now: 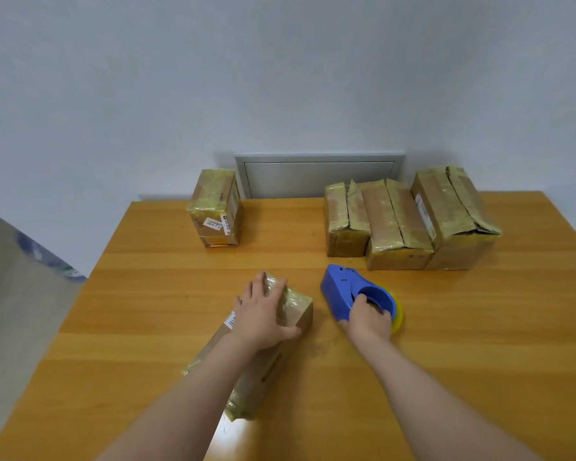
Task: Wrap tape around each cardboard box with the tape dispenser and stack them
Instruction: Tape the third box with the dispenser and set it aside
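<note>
Near the middle of the table [446, 344], straight ahead of us, lies the long cardboard box [270, 367], flat on its side and angled so that its far end points away and a little right. It is glossy with clear tape at both ends, and a white label shows at its left edge. Our left hand [263, 314] lies over the far end, fingers spread across the top and thumb hooked down the right face, so the hand holds the box against the wood.

Just to the right of it, apart from the box, the blue tape dispenser [343, 287] rests on the table with its nose pointing away from us. Our right hand [368, 319] grips it from the near side, fingers curled into the round opening, with the yellow tape roll [398, 314] showing past the knuckles.

Farther back on the left, one taped box [215, 207] stands alone (a white label on its near face). At the far right, three more taped boxes sit side by side, touching: a small one [341, 221], a middle one [396, 227] and a larger one [453, 211] whose top flaps gape slightly.

Behind the table, a grey metal panel [313, 178] is set into the pale wall [280, 78]. Off the left edge, a blurred blue-and-white object [47, 257] cannot be made out.
</note>
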